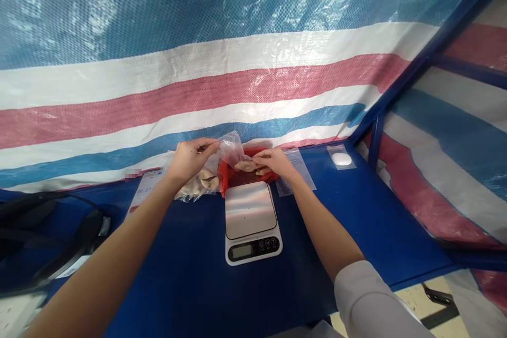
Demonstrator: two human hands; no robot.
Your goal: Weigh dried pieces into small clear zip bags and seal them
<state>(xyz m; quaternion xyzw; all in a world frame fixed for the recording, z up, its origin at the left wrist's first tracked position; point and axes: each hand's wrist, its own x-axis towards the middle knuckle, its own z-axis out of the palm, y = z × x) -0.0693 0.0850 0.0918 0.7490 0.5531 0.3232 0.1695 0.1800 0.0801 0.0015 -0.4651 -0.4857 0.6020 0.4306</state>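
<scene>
From the scale (251, 211), a bag of pale slices (198, 186) at ten o'clock looks already filled. At eleven the left hand (190, 157) bends inward, thumb and forefinger pinching the top of a clear bag (232, 145); that one, at twelve above the red bag (224, 177), seems only partly filled. The right hand (275, 162), at one, curls toward its bottom; whether it grips, I can't tell. Rightward, a spare bag (304, 171) lies flat.

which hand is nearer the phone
Left. The left hand is right of the phone, pinching a clear bag; the right hand is farther right, beyond the scale.
</scene>
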